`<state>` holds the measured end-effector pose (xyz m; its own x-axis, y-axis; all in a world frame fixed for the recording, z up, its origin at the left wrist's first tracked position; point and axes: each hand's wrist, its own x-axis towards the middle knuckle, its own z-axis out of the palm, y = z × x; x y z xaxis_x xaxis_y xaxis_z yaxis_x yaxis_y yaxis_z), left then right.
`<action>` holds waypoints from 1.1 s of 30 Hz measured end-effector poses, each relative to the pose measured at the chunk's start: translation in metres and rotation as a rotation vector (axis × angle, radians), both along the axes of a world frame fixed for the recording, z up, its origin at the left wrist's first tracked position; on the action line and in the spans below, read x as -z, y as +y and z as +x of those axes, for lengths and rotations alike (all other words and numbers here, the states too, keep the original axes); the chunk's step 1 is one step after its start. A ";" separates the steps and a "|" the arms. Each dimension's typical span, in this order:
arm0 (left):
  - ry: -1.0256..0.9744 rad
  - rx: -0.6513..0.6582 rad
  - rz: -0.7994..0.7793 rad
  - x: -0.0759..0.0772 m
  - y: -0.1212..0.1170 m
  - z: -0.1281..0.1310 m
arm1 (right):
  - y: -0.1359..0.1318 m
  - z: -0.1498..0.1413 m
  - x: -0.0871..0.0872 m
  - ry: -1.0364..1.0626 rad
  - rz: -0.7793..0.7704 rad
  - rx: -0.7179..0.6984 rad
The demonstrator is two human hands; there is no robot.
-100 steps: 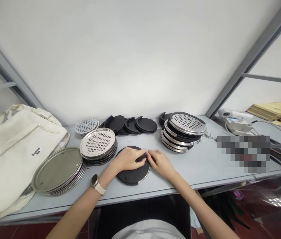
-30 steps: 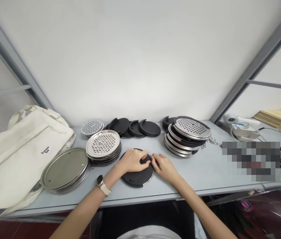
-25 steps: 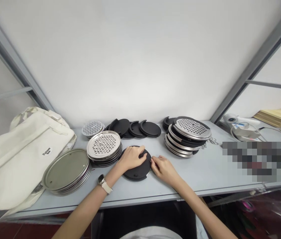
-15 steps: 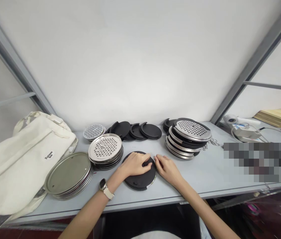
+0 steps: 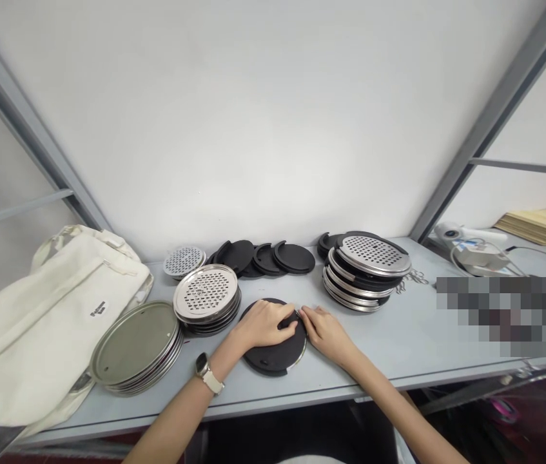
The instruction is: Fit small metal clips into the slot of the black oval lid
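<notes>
A black round disc (image 5: 273, 357) with a thin pale rim along its lower right edge lies flat on the grey table. My left hand (image 5: 267, 322) rests on top of it, with thumb and fingers curled to hold it near its upper right edge. At that same edge my right hand (image 5: 323, 328) is closed in a pinch. A small metal piece, perhaps a wire hook or ring, shows at its fingertips; most of it is hidden. Similar small metal hooks (image 5: 412, 278) lie loose beside the right-hand stack of discs.
Perforated metal plates (image 5: 206, 291) are stacked left of the disc, olive round trays (image 5: 140, 338) farther left. Black lids (image 5: 294, 258) lie along the wall. A tall stack of perforated plates and black rings (image 5: 372, 254) stands right. A cream bag (image 5: 60, 309) covers the left end.
My right fingertips have come to the disc's upper right edge with the small metal piece. The left hand keeps its hold on the disc. The whole view has shifted slightly.
</notes>
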<state>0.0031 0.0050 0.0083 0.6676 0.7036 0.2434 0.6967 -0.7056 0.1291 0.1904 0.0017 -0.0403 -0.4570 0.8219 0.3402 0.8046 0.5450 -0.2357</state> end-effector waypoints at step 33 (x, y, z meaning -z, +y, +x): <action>-0.091 -0.023 -0.084 0.004 0.003 0.000 | -0.002 0.007 -0.016 0.080 -0.224 -0.094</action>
<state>0.0033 0.0079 0.0043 0.6286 0.7392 0.2418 0.6954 -0.6734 0.2509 0.1978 -0.0004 -0.0243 -0.5138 0.8359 0.1929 0.7267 0.5436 -0.4200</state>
